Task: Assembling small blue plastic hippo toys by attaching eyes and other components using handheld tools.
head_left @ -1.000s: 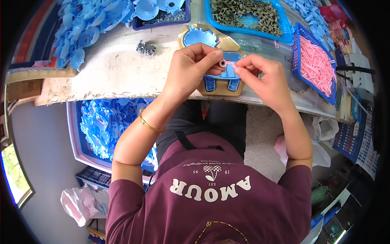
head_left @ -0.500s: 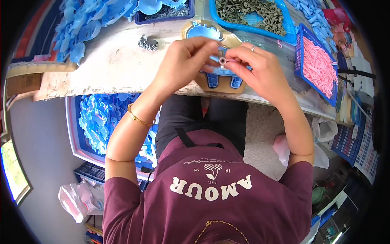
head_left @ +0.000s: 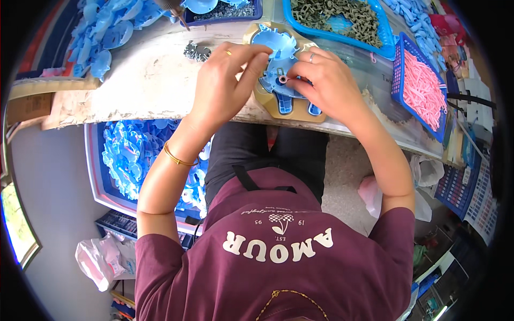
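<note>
A light-blue plastic shell half [head_left: 278,40] lies with its hollow side up in a tan fixture [head_left: 274,111] near the table's front edge. My right hand [head_left: 327,83] is closed over the right part of the shell, pinching a small pink piece with a round ring end [head_left: 282,79]. The ring sits at the shell's middle; whether it is seated on a post I cannot tell. My left hand [head_left: 227,80] hovers at the shell's left side, thumb and forefinger drawn together. Anything between those fingertips is too small to make out.
A screwdriver tip [head_left: 183,20] hangs at the top, above dark small parts [head_left: 197,52]. Behind stand a screw tray [head_left: 227,20] and a blue basket of grey-green parts [head_left: 386,49]. Pink strips fill a basket [head_left: 397,80] at right. Blue shells [head_left: 101,40] heap at left.
The pink piece's ring has moved left, over the shell's middle, with my right hand. My left hand has drawn back leftward from it. The screwdriver tip has come into view at the top.
</note>
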`<state>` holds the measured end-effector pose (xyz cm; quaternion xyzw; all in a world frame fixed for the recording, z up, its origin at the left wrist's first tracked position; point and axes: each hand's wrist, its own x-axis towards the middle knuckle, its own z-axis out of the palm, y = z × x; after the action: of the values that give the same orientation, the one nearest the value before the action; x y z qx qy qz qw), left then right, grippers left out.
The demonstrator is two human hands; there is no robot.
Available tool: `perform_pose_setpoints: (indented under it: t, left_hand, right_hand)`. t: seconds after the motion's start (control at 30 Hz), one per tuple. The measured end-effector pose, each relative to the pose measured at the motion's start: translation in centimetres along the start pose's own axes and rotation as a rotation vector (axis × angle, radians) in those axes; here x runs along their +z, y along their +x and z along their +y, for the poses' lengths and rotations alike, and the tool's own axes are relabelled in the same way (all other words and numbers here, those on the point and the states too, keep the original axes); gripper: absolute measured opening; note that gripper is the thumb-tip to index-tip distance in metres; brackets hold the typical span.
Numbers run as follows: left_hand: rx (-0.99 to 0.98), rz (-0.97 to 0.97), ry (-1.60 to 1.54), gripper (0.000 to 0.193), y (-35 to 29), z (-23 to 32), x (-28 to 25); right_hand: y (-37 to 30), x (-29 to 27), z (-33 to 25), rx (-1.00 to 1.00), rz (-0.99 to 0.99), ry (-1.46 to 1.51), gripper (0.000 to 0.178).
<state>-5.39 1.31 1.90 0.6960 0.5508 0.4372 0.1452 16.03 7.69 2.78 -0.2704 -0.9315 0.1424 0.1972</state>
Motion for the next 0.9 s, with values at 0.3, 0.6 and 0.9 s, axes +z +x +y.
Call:
perform_pose_setpoints:
  t: [0.3,0.6,0.9]
  left_hand:
    - [0.306,-0.07,0.112,0.01,-0.3,-0.4,0.7]
    - [0.461,-0.296,0.358,0.025,-1.2,0.0,0.4]
    - [0.45,-0.323,0.391,0.034,-1.5,0.7,0.7]
  right_hand:
    - [1.0,-0.4,1.1,-0.116,-0.119,0.037,0.011]
    - [-0.4,-1.5,2.0,-0.049,-0.043,0.059,0.016]
    - [-3.4,-1.4,1.1,0.087,0.061,-0.063,0.011]
